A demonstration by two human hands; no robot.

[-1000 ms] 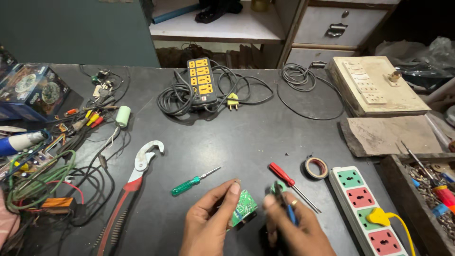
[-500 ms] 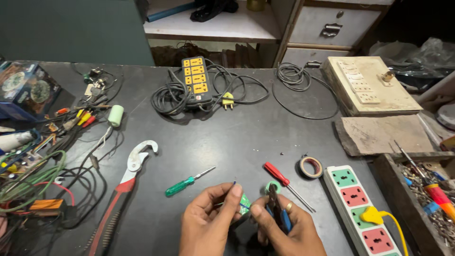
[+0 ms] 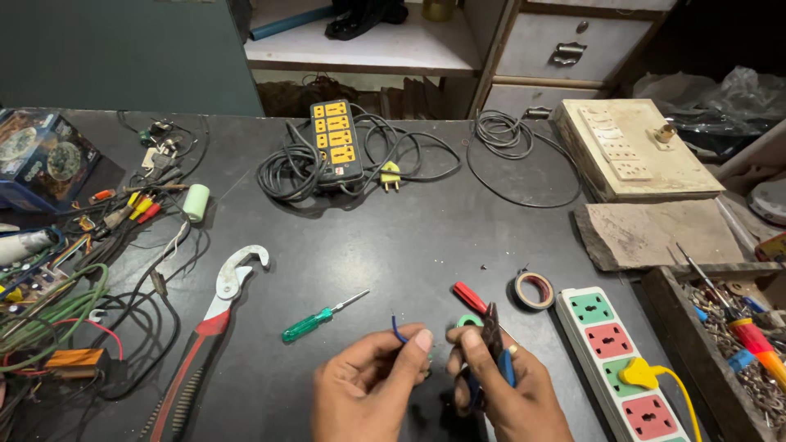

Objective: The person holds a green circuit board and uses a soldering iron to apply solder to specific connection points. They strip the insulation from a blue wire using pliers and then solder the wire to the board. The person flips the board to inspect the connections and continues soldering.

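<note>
Dark counter (image 3: 426,237): we see it much as it was a second ago, tools unmoved.
Left hand (image 3: 368,393): our fingers pinch a blue wire (image 3: 398,330), now raised; the green board seen earlier is hidden.
Right hand (image 3: 503,389): closed on blue-handled pliers (image 3: 492,337), jaws up beside the wire.
Nearby: red screwdriver (image 3: 470,298), tape roll (image 3: 534,290).

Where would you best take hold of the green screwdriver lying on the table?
Grip the green screwdriver by its translucent green handle, probably coming from above. It lies flat, apart from the hands, with the thin metal shaft pointing up and right. The handle is the thicker end, and bare table lies around it.
</note>
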